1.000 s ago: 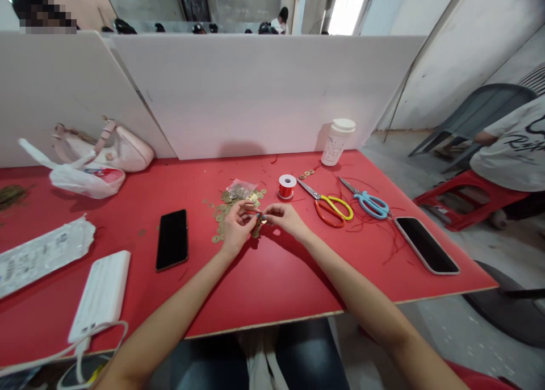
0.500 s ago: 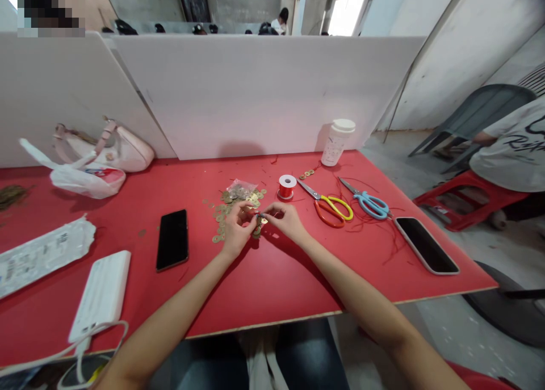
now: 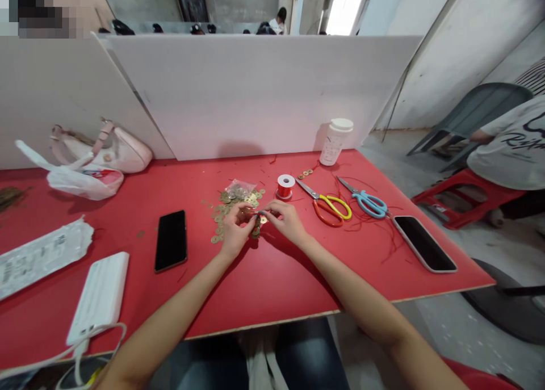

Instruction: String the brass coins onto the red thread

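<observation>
Over the red table, my left hand (image 3: 237, 230) is closed in a pinch. At its fingertips a bit of red thread (image 3: 255, 213) shows, and a small cluster of brass-coloured holed coins (image 3: 256, 230) is just below. From the other side my right hand (image 3: 286, 221) pinches at the same thread, its fingertips almost touching the left ones; the exact grip is too small to make out. Loose holed coins (image 3: 218, 215) lie scattered beside and behind my left hand, with more in an open clear plastic bag (image 3: 239, 189). Behind my right hand stands a spool of red thread (image 3: 285, 187).
To the right lie scissors with yellow and red handles (image 3: 332, 208), blue-handled scissors (image 3: 369, 204), thread scraps and a phone (image 3: 424, 243). A white cup (image 3: 336, 142) stands behind. Leftward are a black phone (image 3: 171, 241), a white power bank (image 3: 99, 297) and a handbag (image 3: 130, 149).
The view has shifted slightly, so everything sits a little further left. Both hands keep nearly the same pinching pose, with only slight finger movement.
</observation>
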Action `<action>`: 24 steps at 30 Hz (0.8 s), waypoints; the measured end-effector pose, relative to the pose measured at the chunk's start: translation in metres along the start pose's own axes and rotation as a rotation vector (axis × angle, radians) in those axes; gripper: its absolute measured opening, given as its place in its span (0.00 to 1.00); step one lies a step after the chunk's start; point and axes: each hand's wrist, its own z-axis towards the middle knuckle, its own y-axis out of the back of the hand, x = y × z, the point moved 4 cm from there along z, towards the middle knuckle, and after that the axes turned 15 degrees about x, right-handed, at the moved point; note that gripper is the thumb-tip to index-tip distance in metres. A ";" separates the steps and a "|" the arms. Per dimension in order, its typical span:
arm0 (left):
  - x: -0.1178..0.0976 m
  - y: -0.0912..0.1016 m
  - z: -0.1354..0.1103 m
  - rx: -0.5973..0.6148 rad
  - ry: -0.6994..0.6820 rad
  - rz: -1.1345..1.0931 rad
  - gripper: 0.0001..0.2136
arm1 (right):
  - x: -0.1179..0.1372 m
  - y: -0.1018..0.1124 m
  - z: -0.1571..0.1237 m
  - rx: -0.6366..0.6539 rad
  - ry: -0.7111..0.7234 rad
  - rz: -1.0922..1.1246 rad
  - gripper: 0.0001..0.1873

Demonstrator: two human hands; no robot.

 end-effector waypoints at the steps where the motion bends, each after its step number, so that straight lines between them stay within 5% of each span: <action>1: 0.001 0.001 0.000 -0.005 0.006 0.000 0.12 | -0.002 0.000 0.001 -0.002 -0.017 0.026 0.10; 15: 0.004 0.005 -0.002 -0.003 -0.005 0.065 0.12 | -0.024 -0.006 0.004 0.049 -0.228 0.380 0.10; 24: 0.007 0.004 0.000 0.026 0.024 0.024 0.13 | -0.004 -0.001 0.002 0.000 -0.103 0.107 0.09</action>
